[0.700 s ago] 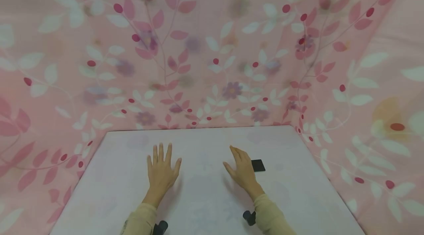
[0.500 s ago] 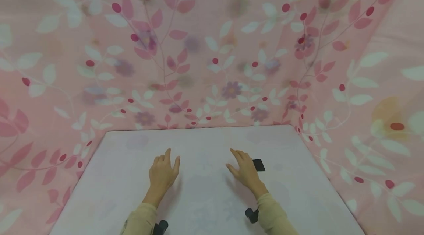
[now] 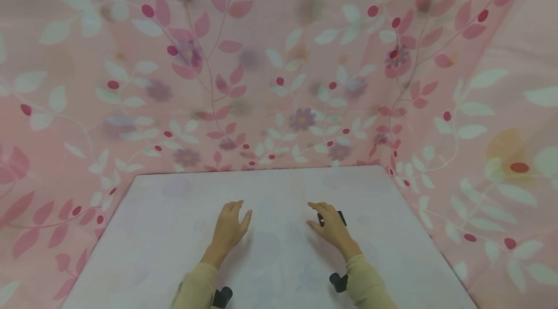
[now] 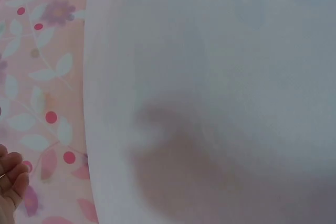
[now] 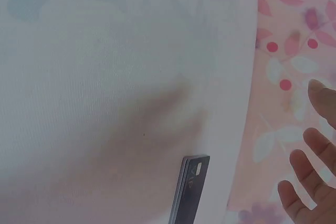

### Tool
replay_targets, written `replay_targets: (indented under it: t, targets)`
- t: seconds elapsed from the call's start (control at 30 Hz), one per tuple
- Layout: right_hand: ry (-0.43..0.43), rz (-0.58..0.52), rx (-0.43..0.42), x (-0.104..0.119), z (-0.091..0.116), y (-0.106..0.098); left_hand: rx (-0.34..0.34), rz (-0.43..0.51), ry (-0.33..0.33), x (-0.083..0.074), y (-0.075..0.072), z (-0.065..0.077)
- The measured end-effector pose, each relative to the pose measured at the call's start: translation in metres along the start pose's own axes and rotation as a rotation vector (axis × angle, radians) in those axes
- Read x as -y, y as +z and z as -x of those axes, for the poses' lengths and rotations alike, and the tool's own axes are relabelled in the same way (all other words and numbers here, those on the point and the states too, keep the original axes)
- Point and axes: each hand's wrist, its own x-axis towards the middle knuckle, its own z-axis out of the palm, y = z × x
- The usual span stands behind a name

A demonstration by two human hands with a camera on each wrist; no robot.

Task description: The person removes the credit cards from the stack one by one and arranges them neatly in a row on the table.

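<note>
On the tabletop [image 3: 270,275], right side | black VIP-card stack [image 5: 190,192] lay near right hand [image 3: 332,227] | this and left hand [image 3: 228,227] were relaxed, empty | even edge pinch seemed best

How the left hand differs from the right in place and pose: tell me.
In the head view, the left hand is over bare white table; the right hand partly hides the dark card stack. The left hand angles rightward, the right hand leftward. Both hover above the table, holding nothing.
</note>
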Motion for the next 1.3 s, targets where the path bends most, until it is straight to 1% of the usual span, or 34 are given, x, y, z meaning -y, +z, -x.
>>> replay_targets:
  t: [0.1,0.27,0.4,0.53,0.67,0.77,0.9,0.97,1.1,1.3]
  targets:
    - [0.058,-0.022,0.052,-0.007,0.001,-0.006,0.019,0.052,0.008,-0.007,0.014,-0.004]
    - [0.184,-0.062,0.139,-0.021,0.001,-0.013,0.003,0.108,0.045,-0.02,0.041,-0.009]
    - [0.255,-0.096,0.163,-0.035,0.004,-0.017,0.029,0.16,0.035,-0.035,0.062,-0.013]
    - [0.283,-0.119,0.169,-0.051,0.009,-0.019,0.083,0.197,0.033,-0.05,0.083,-0.015]
    - [0.312,-0.104,0.176,-0.069,0.014,-0.02,0.138,0.193,0.071,-0.062,0.105,-0.015]
    - [0.345,-0.097,0.195,-0.082,0.018,-0.023,0.188,0.155,0.126,-0.066,0.12,-0.017]
    - [0.396,-0.123,0.236,-0.094,0.02,-0.027,0.298,0.089,0.158,-0.069,0.135,-0.025]
    - [0.425,-0.139,0.263,-0.098,0.021,-0.027,0.368,0.069,0.146,-0.073,0.139,-0.029]
    - [0.495,-0.144,0.325,-0.104,0.021,-0.024,0.507,0.048,0.09,-0.082,0.148,-0.037]
    - [0.553,-0.135,0.421,-0.106,0.013,-0.02,0.665,0.08,-0.074,-0.095,0.157,-0.042]
